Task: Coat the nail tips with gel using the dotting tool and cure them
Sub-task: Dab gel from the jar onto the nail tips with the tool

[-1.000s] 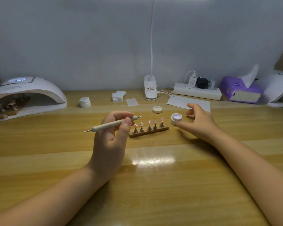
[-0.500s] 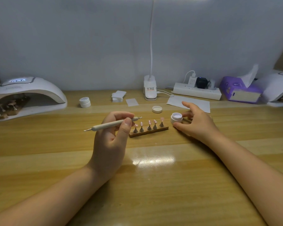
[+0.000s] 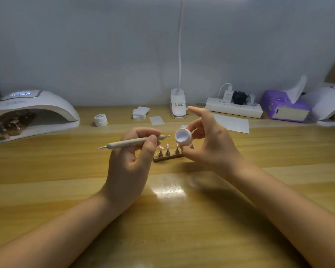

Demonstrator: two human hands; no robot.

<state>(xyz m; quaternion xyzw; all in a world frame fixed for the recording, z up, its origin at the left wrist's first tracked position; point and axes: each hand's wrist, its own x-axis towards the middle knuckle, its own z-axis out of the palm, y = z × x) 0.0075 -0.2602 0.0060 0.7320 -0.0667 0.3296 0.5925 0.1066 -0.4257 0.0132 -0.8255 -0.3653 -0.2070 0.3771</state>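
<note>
Your left hand (image 3: 128, 167) pinches the dotting tool (image 3: 132, 141) level. Your right hand (image 3: 211, 146) grips the open gel pot (image 3: 183, 136), tilted, above the nail tips (image 3: 167, 148).

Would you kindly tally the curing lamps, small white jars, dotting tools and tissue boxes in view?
Curing lamps: 2, the left curing lamp and the right curing lamp
Small white jars: 2, the open jar in the right hand and the closed jar on the desk
Dotting tools: 1, the dotting tool in the left hand
Tissue boxes: 1, the tissue box
Total: 6
</note>
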